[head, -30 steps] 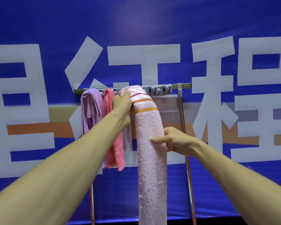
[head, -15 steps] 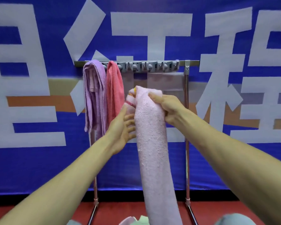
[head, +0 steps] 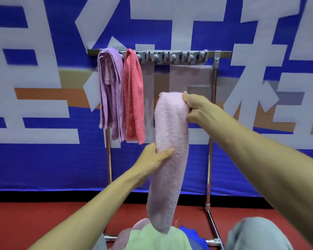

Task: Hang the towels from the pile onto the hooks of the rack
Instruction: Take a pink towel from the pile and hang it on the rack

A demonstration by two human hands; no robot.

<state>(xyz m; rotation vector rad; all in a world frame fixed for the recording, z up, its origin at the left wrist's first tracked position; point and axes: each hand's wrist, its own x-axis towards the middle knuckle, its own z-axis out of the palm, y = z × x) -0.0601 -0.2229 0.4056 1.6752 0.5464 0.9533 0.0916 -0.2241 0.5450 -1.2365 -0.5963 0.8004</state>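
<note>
Against a blue lettered banner (head: 43,168), fingers of right hand (head: 201,110) and left hand (head: 150,160) grip the bunched pale-pink terry towel (head: 170,127), whose bulk could slip off the grey plastic hooks (head: 172,57).

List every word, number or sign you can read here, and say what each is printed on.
"红" (likely, top cropped): large white character in the middle of the blue banner.
"程" (likely, cut by the frame edge): white character on the banner's right.
Left white character: too cropped to read.
Towels and rack: no lettering visible.
</note>
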